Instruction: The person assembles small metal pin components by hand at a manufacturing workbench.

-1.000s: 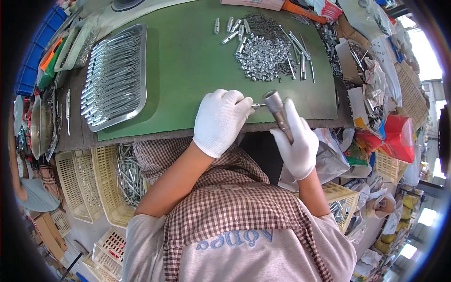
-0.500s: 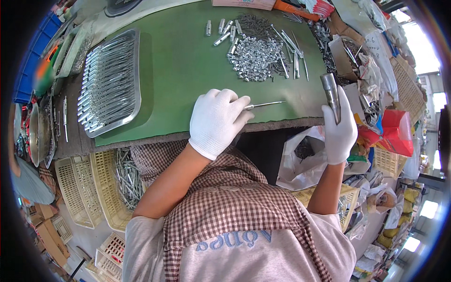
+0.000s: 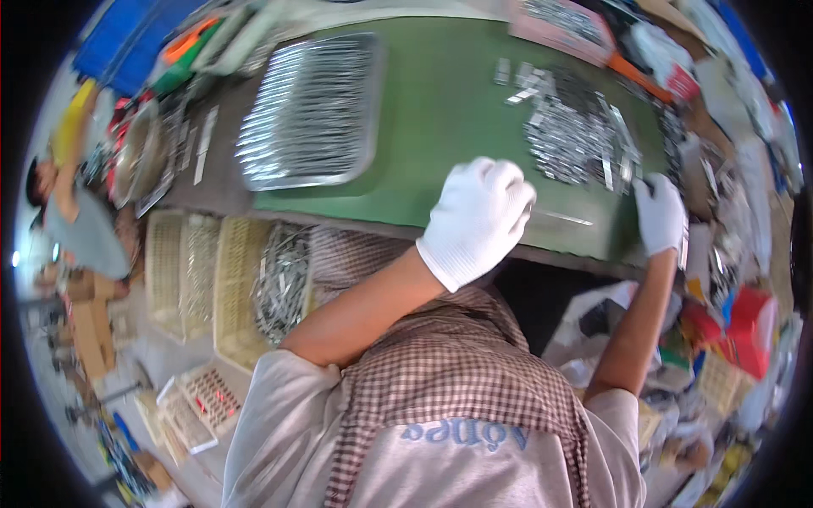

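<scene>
My left hand (image 3: 478,222), in a white knit glove, is closed over the near edge of the green mat (image 3: 423,118). A thin metal rod (image 3: 566,218) sticks out to the right from its fingers; its thicker end is hidden in the grip. My right hand (image 3: 660,213), also gloved, is at the mat's right edge. Its fingers are blurred, and whether they hold anything does not show. Beyond the hands lies a heap of small shiny metal parts (image 3: 569,140), with a few slim metal rods (image 3: 622,135) at its right side and short metal cylinders (image 3: 532,83) behind.
A metal tray (image 3: 371,127) full of rows of slim metal pieces lies on the left of the mat. Cream plastic baskets (image 3: 230,305) with metal parts stand below the table's left part. Boxes, bags and a red package (image 3: 749,332) crowd the right side.
The view has swung, shifting the scene to the right. My right hand has gone from holding up a thick metal cylinder to the mat's right edge; the cylinder no longer shows clearly. My left hand keeps the rod.
</scene>
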Motion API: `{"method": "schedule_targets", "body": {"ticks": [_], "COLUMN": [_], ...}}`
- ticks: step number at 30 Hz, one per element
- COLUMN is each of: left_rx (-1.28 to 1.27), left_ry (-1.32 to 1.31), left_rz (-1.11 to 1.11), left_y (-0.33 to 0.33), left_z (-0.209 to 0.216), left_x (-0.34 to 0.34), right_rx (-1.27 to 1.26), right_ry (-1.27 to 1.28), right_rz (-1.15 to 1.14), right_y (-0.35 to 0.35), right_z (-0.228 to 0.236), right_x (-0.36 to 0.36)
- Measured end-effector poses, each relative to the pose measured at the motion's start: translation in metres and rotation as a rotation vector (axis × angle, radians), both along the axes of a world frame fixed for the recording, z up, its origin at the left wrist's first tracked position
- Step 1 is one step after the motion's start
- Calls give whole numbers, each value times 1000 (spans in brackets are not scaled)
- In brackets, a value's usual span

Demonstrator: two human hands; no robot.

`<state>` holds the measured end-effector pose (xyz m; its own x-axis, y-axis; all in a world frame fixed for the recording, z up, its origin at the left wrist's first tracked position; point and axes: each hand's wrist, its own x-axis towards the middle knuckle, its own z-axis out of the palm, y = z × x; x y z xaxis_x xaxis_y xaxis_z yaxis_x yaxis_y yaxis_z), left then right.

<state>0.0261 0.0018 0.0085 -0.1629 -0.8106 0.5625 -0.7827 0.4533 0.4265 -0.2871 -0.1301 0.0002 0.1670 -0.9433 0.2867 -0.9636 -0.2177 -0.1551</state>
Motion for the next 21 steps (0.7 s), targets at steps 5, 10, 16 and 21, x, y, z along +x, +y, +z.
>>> {"method": "schedule_targets", "body": {"ticks": [5, 10, 16, 21], "left_rx": [-121, 247, 407, 194], "left_ry": [-257, -225, -260, -424], "left_rz": [299, 549, 484, 500], "left_y": [-7, -2, -1, -9], "left_z": [49, 61, 64, 66], "left_x": [140, 256, 270, 249], "right_rx": [9, -6, -57, -144], "right_ry": [18, 75, -74, -616], "right_rz": [-35, -110, -101, -99], "right_y": [-29, -32, -28, 21], "right_z": [-22, -28, -32, -18], "right_x": [-29, -11, -20, -11]}}
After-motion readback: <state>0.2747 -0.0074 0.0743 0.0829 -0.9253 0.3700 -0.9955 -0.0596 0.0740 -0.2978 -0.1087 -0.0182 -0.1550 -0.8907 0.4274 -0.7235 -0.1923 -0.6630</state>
